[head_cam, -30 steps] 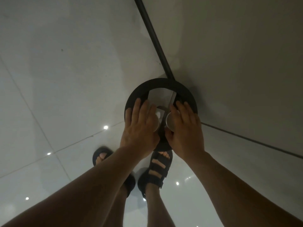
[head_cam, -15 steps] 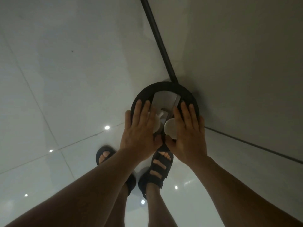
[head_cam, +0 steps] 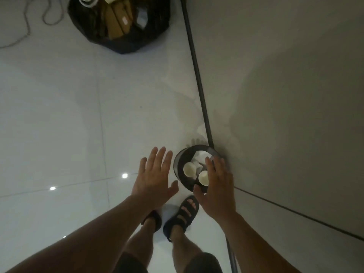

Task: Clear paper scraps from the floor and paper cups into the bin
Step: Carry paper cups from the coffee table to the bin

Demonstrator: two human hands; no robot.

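Head view, pale paper cups [head_cam: 189,169] upright in black bin [head_cam: 177,166], left hand [head_cam: 155,179] and right hand [head_cam: 216,191] spread

Tiled indoor room; glossy white floor [head_cam: 59,119], bin [head_cam: 177,166] against wall [head_cam: 285,91], bagged cardboard [head_cam: 116,22]

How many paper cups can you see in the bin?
2. One cup sits left inside the black bin; the other cup sits beside it, by the right hand. Others may hide beneath.
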